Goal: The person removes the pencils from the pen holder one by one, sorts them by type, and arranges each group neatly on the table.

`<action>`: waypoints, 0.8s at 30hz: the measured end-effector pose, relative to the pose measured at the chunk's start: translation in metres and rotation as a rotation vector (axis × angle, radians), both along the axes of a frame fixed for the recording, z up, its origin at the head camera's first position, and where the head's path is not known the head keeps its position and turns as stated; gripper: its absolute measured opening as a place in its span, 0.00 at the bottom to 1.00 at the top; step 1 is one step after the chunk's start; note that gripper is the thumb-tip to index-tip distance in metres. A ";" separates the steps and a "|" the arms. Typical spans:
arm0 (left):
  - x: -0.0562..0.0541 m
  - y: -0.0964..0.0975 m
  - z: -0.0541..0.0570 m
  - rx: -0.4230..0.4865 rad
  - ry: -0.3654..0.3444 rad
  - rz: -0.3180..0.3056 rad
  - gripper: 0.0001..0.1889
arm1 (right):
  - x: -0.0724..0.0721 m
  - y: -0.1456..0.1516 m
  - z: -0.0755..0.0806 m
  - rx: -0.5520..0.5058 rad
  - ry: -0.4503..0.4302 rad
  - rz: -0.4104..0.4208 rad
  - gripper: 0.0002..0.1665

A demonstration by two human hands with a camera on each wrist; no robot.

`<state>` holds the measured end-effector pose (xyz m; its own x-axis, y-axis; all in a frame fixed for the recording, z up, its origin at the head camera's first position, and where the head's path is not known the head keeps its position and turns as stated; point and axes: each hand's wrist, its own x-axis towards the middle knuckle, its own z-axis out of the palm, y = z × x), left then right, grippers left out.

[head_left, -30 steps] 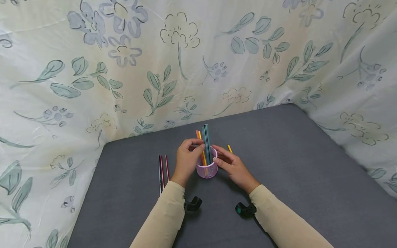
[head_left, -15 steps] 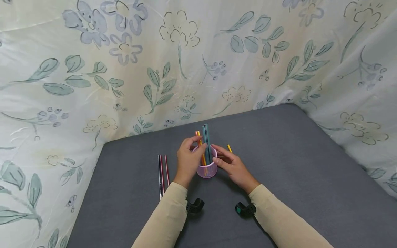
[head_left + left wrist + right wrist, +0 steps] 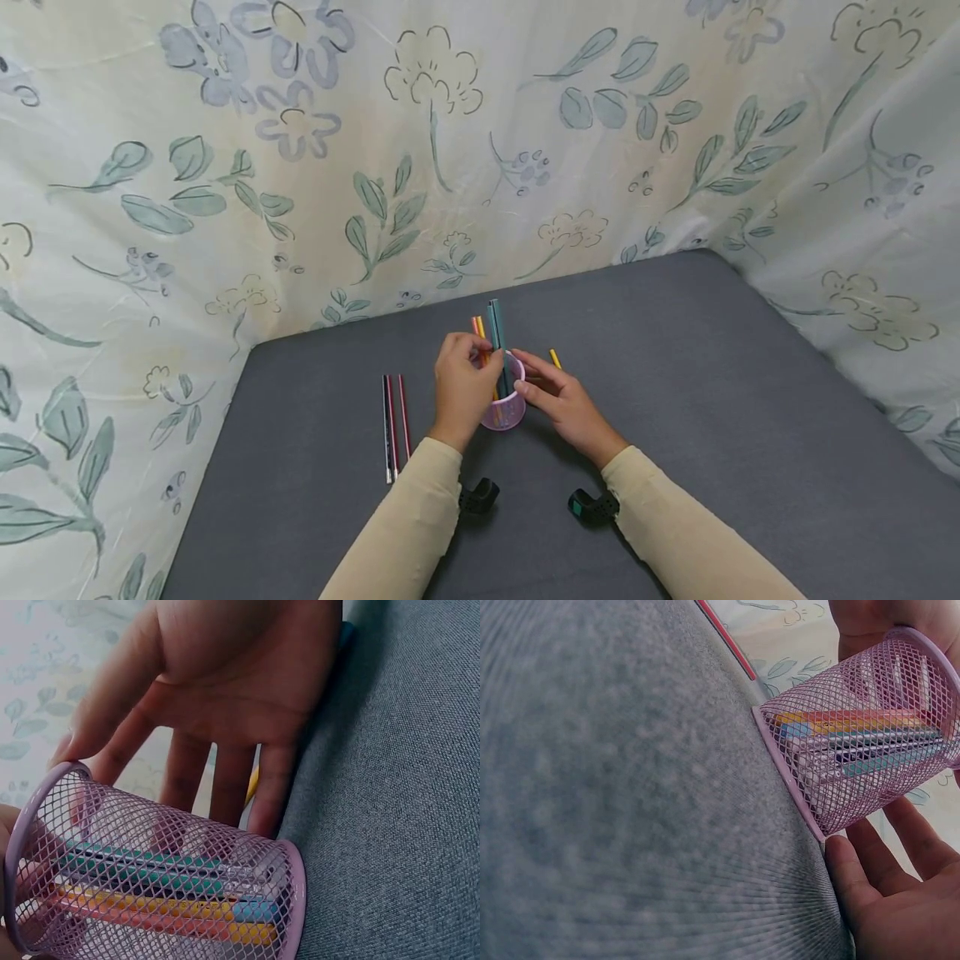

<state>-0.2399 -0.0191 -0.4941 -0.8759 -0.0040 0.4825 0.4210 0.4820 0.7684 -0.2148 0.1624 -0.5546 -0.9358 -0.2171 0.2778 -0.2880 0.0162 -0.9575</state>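
Several pencils (image 3: 496,323) in the pink mesh cup (image 3: 506,415): my left hand (image 3: 463,387) pinches them, my right hand (image 3: 564,407) spread against it.

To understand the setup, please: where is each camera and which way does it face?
Head: on the head, looks forward and down at the cup; left hand, right hand, sleeves show.
Left wrist: worn low, faces the cup; right palm, part of left hand show.
Right wrist: worn low, faces the cup; parts of both hands show.
Both wrist views share cup, pencils.

Text — none legible | pencils (image 3: 165,902) — any print too small to read
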 end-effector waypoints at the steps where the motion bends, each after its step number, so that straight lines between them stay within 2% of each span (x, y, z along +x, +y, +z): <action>1: 0.000 0.000 0.000 0.006 0.001 0.003 0.07 | 0.000 0.000 0.000 0.000 0.001 0.000 0.32; 10: 0.000 -0.006 -0.005 0.105 0.008 -0.027 0.04 | 0.000 -0.001 -0.001 0.001 -0.007 -0.008 0.32; 17: -0.002 -0.016 -0.005 0.180 0.075 -0.027 0.04 | -0.003 0.000 -0.004 -0.010 0.000 -0.002 0.32; 24: -0.002 -0.026 0.000 0.253 0.026 -0.045 0.05 | -0.004 0.000 -0.004 -0.006 -0.007 -0.004 0.32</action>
<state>-0.2418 -0.0456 -0.4939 -0.8651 -0.0886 0.4937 0.4592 0.2563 0.8506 -0.2185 0.1628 -0.5588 -0.9387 -0.2117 0.2722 -0.2809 0.0115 -0.9597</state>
